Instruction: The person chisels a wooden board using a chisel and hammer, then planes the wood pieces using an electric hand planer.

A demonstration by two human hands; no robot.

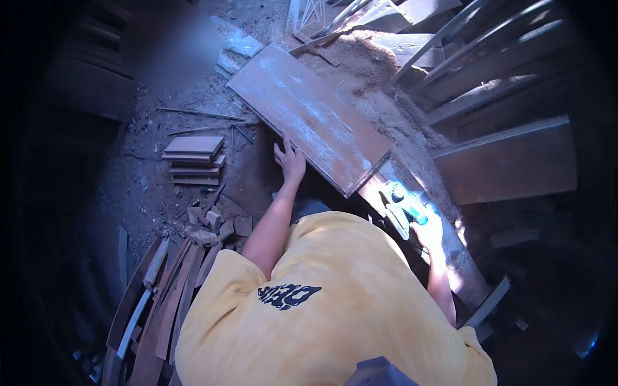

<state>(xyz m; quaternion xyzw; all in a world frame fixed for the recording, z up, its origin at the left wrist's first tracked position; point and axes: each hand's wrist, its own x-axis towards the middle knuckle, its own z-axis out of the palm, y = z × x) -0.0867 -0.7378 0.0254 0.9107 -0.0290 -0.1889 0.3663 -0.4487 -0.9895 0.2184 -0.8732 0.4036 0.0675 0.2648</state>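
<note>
A wide brown wooden board (309, 109) with whitish dusty streaks lies slanted in front of me on a support. My left hand (292, 162) is at its near long edge, fingers stretched and apart, with a fingertip at the edge. To the right of the board's near end, my right hand (429, 230) is closed around a teal power tool (409, 204) with a flat metal plate. Strong sunlight washes out this hand and tool, so the tool's exact kind is unclear. The tool is over a narrower plank, apart from the wide board.
Several short boards are stacked (193, 154) on the dusty ground at left. Small wood blocks (209, 226) and long wood strips (158, 302) lie below them. Another brown panel (508, 164) and leaning planks (489, 71) stand at right. Thin sticks (203, 114) lie near the stack.
</note>
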